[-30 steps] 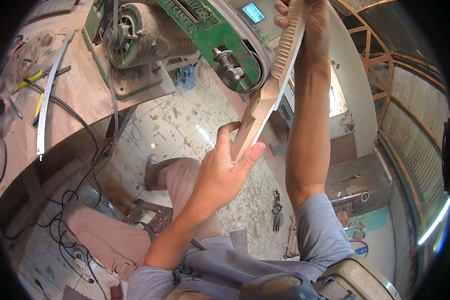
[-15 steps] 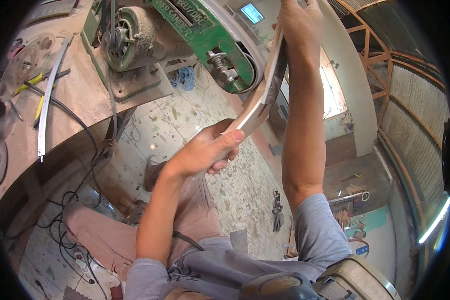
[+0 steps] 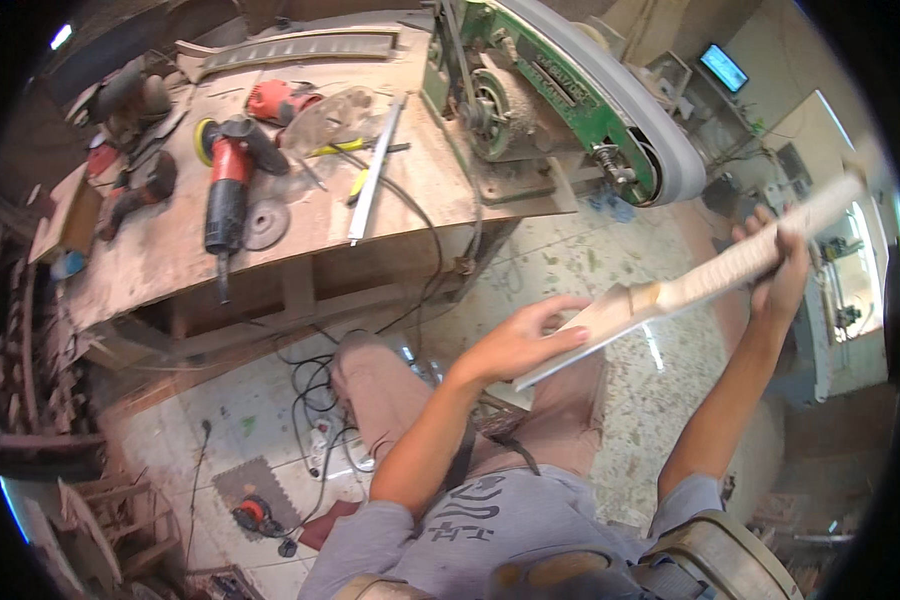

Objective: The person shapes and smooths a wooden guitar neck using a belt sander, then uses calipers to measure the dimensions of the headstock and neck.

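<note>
A long pale wooden piece (image 3: pixel 625 312) slants up to the right in front of my body, away from the belt sander. It has a broad flat end, a step near its middle, and a narrower stretch with ridges across it. My left hand (image 3: pixel 525 342) grips the broad end, thumb on top. Farther along the narrow part, my right hand (image 3: pixel 778 262) wraps around it. The far tip is smeared by motion. Beyond the piece stands the green belt sander (image 3: pixel 580 105), its grey belt (image 3: pixel 682 172) apart from the wood.
On the workbench (image 3: pixel 315 225) at left lie a red and black angle grinder (image 3: pixel 230 185), a grey disc (image 3: pixel 267 224), a metal strip (image 3: pixel 378 170) and yellow-handled pliers (image 3: pixel 358 186). Black cables (image 3: pixel 310 378) tangle on the floor beside my leg. A lit screen (image 3: pixel 724 67) is at far right.
The wooden piece has moved away from the sander's belt end and down to the right, both hands still on it. My view has swung left, showing more workbench.
</note>
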`<action>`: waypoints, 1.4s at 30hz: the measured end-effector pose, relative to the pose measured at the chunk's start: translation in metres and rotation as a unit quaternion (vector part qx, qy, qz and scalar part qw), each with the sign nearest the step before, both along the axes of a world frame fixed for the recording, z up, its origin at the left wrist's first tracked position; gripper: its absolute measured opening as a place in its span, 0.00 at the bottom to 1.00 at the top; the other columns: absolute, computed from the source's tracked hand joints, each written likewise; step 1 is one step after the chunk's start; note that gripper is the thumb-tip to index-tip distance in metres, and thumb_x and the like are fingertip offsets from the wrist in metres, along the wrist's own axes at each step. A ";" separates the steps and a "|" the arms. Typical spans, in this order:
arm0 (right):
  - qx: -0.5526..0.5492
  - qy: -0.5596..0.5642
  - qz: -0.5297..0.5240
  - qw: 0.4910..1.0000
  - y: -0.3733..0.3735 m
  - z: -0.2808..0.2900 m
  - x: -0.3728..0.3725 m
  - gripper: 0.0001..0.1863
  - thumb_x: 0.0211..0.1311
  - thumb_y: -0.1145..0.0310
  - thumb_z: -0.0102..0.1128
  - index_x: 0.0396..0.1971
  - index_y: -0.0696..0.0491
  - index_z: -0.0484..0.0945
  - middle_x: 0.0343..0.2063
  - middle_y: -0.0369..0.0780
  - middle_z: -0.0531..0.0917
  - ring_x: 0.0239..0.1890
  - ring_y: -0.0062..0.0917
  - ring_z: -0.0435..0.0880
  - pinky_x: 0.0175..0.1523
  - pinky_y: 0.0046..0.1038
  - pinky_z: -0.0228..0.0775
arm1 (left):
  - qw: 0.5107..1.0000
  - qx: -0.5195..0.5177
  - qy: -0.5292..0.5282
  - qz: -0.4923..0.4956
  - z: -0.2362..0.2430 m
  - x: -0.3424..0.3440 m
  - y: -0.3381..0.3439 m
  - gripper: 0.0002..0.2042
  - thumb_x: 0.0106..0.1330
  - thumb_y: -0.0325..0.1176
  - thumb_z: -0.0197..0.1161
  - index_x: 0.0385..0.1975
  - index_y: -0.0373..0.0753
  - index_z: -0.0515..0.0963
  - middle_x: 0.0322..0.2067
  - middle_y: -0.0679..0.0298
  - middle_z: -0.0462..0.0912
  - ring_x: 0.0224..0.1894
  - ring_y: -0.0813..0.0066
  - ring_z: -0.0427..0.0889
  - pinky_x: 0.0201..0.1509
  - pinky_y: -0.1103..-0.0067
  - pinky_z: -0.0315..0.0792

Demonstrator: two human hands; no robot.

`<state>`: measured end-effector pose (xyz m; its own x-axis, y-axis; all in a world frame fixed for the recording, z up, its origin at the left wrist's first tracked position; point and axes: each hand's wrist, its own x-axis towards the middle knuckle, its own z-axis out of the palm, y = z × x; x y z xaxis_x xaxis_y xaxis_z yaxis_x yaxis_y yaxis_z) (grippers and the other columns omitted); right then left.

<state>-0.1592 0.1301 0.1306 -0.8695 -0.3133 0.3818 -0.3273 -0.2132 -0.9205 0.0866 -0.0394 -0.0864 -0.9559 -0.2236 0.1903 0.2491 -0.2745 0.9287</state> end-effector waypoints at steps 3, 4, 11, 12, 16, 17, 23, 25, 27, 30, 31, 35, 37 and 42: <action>-0.098 -0.129 0.025 0.987 0.028 -0.071 0.040 0.33 0.69 0.68 0.52 0.71 0.57 0.55 0.61 0.60 0.75 0.65 0.50 0.76 0.71 0.56 0.68 | 0.958 0.286 -0.028 -0.024 -0.035 0.073 -0.022 0.24 0.79 0.40 0.51 0.68 0.31 0.70 0.47 0.54 0.87 0.42 0.69 0.87 0.53 0.73 0.79; -0.140 -0.186 0.015 0.972 0.026 -0.089 0.057 0.32 0.71 0.67 0.52 0.72 0.56 0.55 0.63 0.60 0.73 0.67 0.51 0.73 0.73 0.55 0.65 | 0.953 0.297 -0.029 0.046 -0.057 0.090 -0.023 0.23 0.77 0.36 0.51 0.66 0.29 0.71 0.47 0.53 0.87 0.45 0.70 0.87 0.53 0.73 0.79; -0.224 -0.518 0.155 0.811 -0.027 -0.207 0.162 0.24 0.73 0.63 0.62 0.64 0.53 0.71 0.63 0.47 0.76 0.63 0.40 0.77 0.70 0.42 0.70 | 0.961 0.096 -0.073 0.249 -0.077 0.085 0.080 0.35 0.77 0.43 0.60 0.77 0.34 0.55 0.75 0.53 0.62 0.73 0.59 0.65 0.71 0.73 0.66; -0.218 -0.555 0.201 0.777 -0.036 -0.214 0.179 0.23 0.74 0.61 0.62 0.64 0.53 0.72 0.60 0.44 0.77 0.59 0.36 0.79 0.65 0.38 0.73 | 0.954 0.104 -0.058 0.276 -0.079 0.079 0.078 0.35 0.78 0.45 0.58 0.77 0.33 0.55 0.75 0.52 0.62 0.72 0.61 0.66 0.70 0.73 0.67; -0.141 -0.624 0.362 0.678 -0.062 -0.237 0.226 0.20 0.75 0.58 0.61 0.59 0.52 0.76 0.49 0.37 0.83 0.45 0.23 0.82 0.48 0.26 0.80 | 0.908 0.197 -0.008 0.370 -0.041 0.073 0.048 0.34 0.81 0.49 0.51 0.76 0.30 0.56 0.73 0.49 0.65 0.66 0.68 0.72 0.68 0.73 0.69; -0.122 -0.617 0.412 0.659 -0.066 -0.253 0.231 0.19 0.75 0.58 0.61 0.58 0.52 0.76 0.47 0.36 0.83 0.44 0.21 0.82 0.46 0.24 0.80 | 0.895 0.213 0.012 0.392 -0.035 0.075 0.041 0.33 0.81 0.50 0.50 0.74 0.30 0.57 0.70 0.49 0.68 0.61 0.67 0.76 0.65 0.72 0.72; 0.290 -0.287 0.596 0.691 -0.090 -0.192 0.211 0.14 0.77 0.59 0.59 0.44 0.57 0.81 0.32 0.36 0.84 0.32 0.18 0.83 0.33 0.22 0.77 | 0.751 0.288 0.125 0.581 0.003 0.111 -0.017 0.28 0.82 0.56 0.43 0.57 0.32 0.68 0.49 0.49 0.81 0.39 0.57 0.86 0.41 0.59 0.82; 0.257 -0.119 0.552 0.784 -0.118 -0.162 0.198 0.16 0.78 0.58 0.57 0.43 0.57 0.81 0.30 0.35 0.84 0.32 0.18 0.83 0.34 0.20 0.77 | 0.758 0.230 0.113 0.599 0.007 0.158 -0.045 0.27 0.81 0.57 0.44 0.50 0.33 0.70 0.42 0.50 0.81 0.36 0.57 0.86 0.42 0.60 0.83; 0.207 -0.045 0.435 0.875 -0.176 -0.156 0.192 0.20 0.75 0.55 0.59 0.45 0.59 0.80 0.30 0.39 0.85 0.34 0.27 0.86 0.38 0.26 0.78 | 0.763 0.162 0.076 0.621 0.032 0.178 -0.063 0.26 0.81 0.57 0.45 0.48 0.35 0.70 0.35 0.53 0.83 0.30 0.64 0.86 0.34 0.68 0.83; 0.339 0.209 0.273 0.876 -0.286 -0.170 0.175 0.28 0.69 0.51 0.64 0.53 0.62 0.74 0.41 0.50 0.85 0.45 0.38 0.86 0.48 0.35 0.80 | 0.795 0.097 0.009 0.598 0.076 0.194 -0.084 0.26 0.80 0.58 0.46 0.49 0.37 0.71 0.31 0.57 0.84 0.23 0.71 0.85 0.26 0.77 0.80; 0.379 0.288 0.193 0.858 -0.316 -0.177 0.176 0.31 0.67 0.51 0.67 0.55 0.63 0.73 0.44 0.54 0.85 0.50 0.44 0.86 0.52 0.40 0.80 | 0.805 0.085 -0.005 0.588 0.079 0.196 -0.088 0.25 0.80 0.57 0.47 0.49 0.36 0.72 0.31 0.56 0.84 0.23 0.68 0.85 0.25 0.75 0.81; 0.505 0.259 0.157 0.809 -0.370 -0.206 0.189 0.39 0.61 0.50 0.68 0.61 0.64 0.67 0.51 0.64 0.80 0.56 0.54 0.81 0.59 0.50 0.75 | 0.848 0.095 -0.015 0.522 0.079 0.226 -0.094 0.26 0.79 0.58 0.47 0.48 0.36 0.72 0.29 0.56 0.83 0.22 0.70 0.85 0.24 0.76 0.80; 0.495 0.257 0.150 0.816 -0.384 -0.219 0.177 0.38 0.60 0.52 0.67 0.60 0.66 0.69 0.51 0.65 0.80 0.55 0.55 0.82 0.60 0.50 0.73 | 0.865 0.099 -0.014 0.493 0.081 0.235 -0.095 0.26 0.79 0.59 0.48 0.48 0.36 0.72 0.29 0.56 0.83 0.21 0.70 0.85 0.23 0.77 0.80; 0.428 0.061 0.153 0.889 -0.384 -0.206 0.147 0.29 0.62 0.58 0.65 0.55 0.65 0.74 0.49 0.63 0.83 0.53 0.55 0.84 0.60 0.47 0.74 | 0.871 0.149 -0.028 0.467 0.080 0.255 -0.093 0.28 0.78 0.60 0.49 0.47 0.34 0.74 0.24 0.58 0.81 0.17 0.72 0.83 0.17 0.78 0.77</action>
